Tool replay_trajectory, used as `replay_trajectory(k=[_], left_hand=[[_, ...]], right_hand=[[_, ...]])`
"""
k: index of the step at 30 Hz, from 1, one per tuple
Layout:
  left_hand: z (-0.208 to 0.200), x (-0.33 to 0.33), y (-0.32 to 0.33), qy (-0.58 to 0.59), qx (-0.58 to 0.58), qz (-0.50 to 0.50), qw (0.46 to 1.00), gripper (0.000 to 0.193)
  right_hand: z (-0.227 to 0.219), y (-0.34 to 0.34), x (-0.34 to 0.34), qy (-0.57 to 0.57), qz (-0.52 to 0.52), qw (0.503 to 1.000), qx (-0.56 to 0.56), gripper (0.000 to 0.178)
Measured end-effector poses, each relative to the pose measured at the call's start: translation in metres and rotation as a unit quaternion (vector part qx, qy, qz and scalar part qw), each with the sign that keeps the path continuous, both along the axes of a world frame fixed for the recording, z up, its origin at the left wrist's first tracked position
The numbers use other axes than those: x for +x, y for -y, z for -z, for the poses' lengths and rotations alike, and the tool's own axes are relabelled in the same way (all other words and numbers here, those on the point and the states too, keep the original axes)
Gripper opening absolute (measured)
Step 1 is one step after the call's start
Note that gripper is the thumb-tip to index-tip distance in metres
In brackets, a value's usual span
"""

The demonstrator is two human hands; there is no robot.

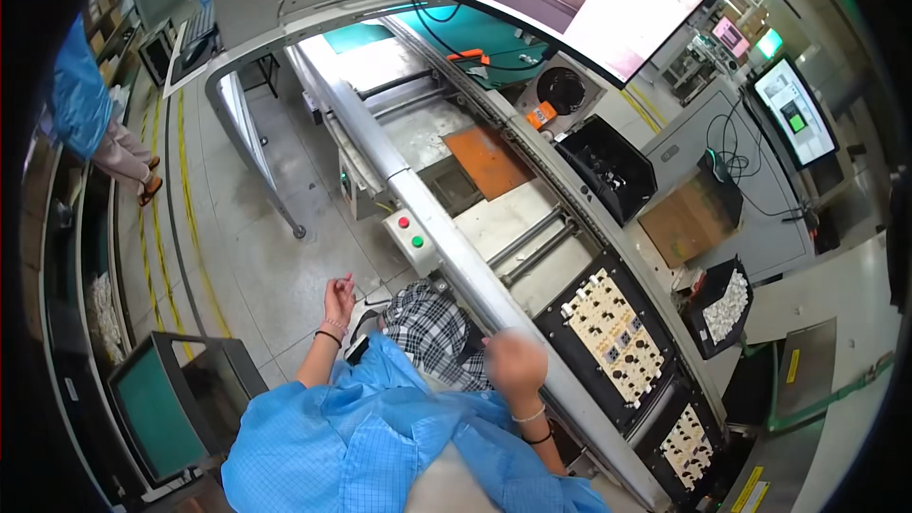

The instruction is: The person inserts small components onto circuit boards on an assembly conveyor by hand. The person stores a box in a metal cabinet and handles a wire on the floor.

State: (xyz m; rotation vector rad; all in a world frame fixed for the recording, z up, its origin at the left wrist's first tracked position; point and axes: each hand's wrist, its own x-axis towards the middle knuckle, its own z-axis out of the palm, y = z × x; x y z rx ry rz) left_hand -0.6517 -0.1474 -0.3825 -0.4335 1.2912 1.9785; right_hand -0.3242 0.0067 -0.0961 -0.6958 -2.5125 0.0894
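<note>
- I see the left hand (339,302) over the floor (309,271), well apart from the conveyor; its fingers look loosely bent and spread, with nothing visible between them.
- The right hand (516,366) is beside the near silver rail (472,271), curled and blurred — I cannot tell whether its fingers grip anything, or whether it touches the rail.
- Beyond that rail sits the larger pale board (616,337), studded with parts, in a black carrier (554,323); a smaller-looking pale board (686,446) lies nearer the lower edge.
- Across the conveyor I have a black bin of white pieces (727,309).
- I read the step as a pause between handling moves, since neither hand is on a board.
- As I judge it, handling the larger board calls for the right hand to clear the rail first — then come down gently among the parts.
</note>
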Motion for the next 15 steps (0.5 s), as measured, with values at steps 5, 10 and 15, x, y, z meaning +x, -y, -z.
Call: replay_trajectory(k=[5,10,15], left_hand=[[0.05,0.021,0.017,0.323,0.236,0.039,0.916,0.031],[-0.023,0.028,-0.008,0.337,0.21,0.14,0.907,0.036],[-0.101,0.038,-0.009,0.252,0.07,0.171,0.95,0.029]], right_hand=[[0.007,-0.01,0.007,-0.019,-0.014,1.0,-0.016,0.018],[-0.001,-0.025,0.008,-0.051,0.016,0.995,-0.088,0.005],[-0.004,-0.034,0.013,-0.055,0.0,0.978,-0.201,0.006]])
